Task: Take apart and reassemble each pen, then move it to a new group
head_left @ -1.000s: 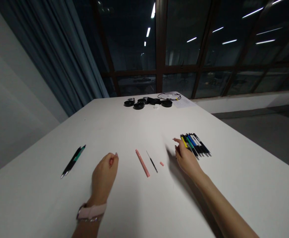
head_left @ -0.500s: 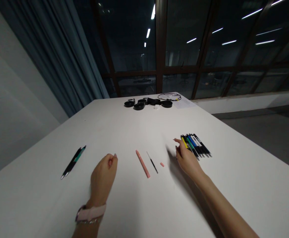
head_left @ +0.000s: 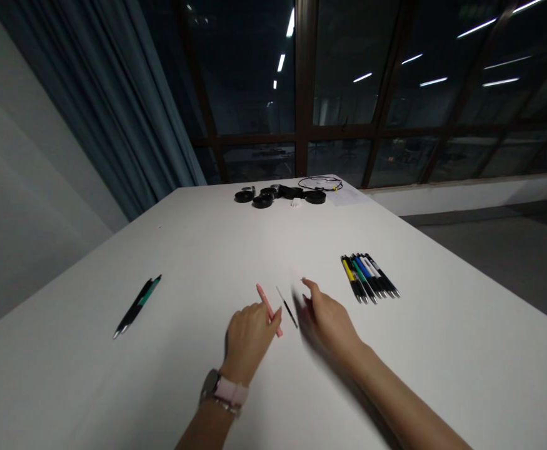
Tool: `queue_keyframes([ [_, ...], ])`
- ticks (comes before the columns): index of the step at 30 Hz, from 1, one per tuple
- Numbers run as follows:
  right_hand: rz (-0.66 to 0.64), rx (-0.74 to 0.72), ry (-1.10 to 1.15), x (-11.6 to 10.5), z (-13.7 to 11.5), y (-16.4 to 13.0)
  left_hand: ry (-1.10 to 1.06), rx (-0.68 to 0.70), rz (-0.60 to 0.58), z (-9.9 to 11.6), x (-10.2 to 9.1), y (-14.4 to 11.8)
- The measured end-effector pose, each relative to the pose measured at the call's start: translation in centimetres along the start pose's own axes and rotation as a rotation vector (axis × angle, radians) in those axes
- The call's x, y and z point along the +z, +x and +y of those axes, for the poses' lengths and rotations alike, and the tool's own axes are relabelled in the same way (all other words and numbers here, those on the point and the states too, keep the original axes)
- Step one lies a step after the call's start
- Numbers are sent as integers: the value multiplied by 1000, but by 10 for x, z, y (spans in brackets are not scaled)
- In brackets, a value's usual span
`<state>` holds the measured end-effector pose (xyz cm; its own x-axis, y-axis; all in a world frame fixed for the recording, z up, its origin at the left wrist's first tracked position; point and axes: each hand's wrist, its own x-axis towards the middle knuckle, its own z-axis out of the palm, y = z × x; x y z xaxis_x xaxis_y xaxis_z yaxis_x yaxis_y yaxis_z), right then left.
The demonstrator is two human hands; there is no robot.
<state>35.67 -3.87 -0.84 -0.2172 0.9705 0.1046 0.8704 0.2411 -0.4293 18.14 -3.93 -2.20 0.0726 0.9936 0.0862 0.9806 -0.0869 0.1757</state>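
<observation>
so our left hand [head_left: 249, 334] rests its fingers on the pink pen barrel [head_left: 269, 309] without closing, our right hand [head_left: 328, 319] hovers open by the refill [head_left: 287, 305], both parts apart, unassembled.

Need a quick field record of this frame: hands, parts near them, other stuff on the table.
left hand: on the pink pen barrel, fingers at its near end; grip unclear
right hand: blurred, just right of the thin black refill
pen row: mixed colours, side by side, right of both hands
dark pens: two, far left
far edge: black round items, looped cable
surface: white table
</observation>
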Motion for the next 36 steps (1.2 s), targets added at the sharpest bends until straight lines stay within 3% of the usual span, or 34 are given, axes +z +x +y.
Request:
queue_keyframes([
  [3,-38,-93,-130,11,-16,-2,-94,-46,-53,-4,-3,-1],
  [6,-68,-135,-249,19,-27,-2,-289,-122,-32,-15,-1,0],
  [12,-126,-187,-414,28,-34,-2,-1075,-206,102,-32,10,13],
  [16,-153,-220,-441,29,-32,-1,-1399,-321,179,-35,14,15],
  [20,-138,-310,-389,26,-28,0,-1561,-421,265,-40,18,15],
  [25,-88,-481,-162,19,-22,-6,-1692,-536,343,-48,17,16],
  [30,-74,-637,97,21,-18,-18,-1722,-530,352,-49,15,15],
  [36,-114,-658,206,32,-22,-21,-1683,-522,343,-45,14,14],
])
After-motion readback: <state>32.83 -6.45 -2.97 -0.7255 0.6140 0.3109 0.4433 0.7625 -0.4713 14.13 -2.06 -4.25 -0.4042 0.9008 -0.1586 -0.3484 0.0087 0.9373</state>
